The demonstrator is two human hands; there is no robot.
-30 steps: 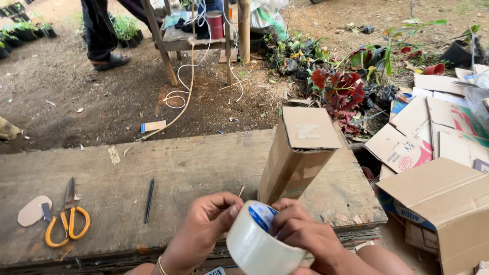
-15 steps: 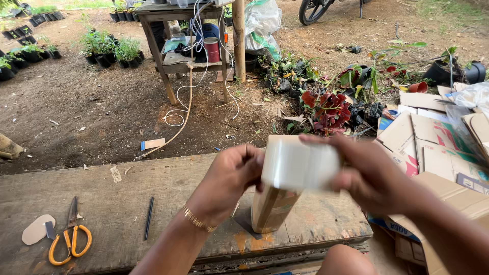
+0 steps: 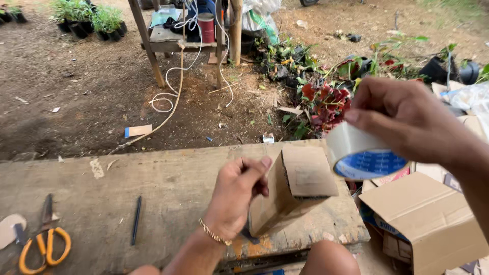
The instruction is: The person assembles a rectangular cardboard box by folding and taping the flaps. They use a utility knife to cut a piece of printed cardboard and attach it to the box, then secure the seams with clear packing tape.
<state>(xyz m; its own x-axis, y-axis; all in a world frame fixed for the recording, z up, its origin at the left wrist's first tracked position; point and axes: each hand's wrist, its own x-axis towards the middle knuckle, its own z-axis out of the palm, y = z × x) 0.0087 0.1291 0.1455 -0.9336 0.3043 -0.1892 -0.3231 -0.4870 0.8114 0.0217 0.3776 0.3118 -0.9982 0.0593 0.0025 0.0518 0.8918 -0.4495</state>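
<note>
Right hand (image 3: 407,119) gripping clear tape roll (image 3: 359,153) up high, left hand (image 3: 237,198) pinching the end against cardboard box (image 3: 293,188), keeping tape taut.

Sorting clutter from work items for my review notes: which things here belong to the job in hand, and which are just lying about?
In use: roll of clear tape in right hand; small cardboard box under left hand.

Lying about: orange-handled scissors, black pen, open carton, white cable, potted plants.

The right hand (image 3: 407,122) has carried the tape roll (image 3: 359,153) rightward, away from the left hand (image 3: 239,196).
</note>
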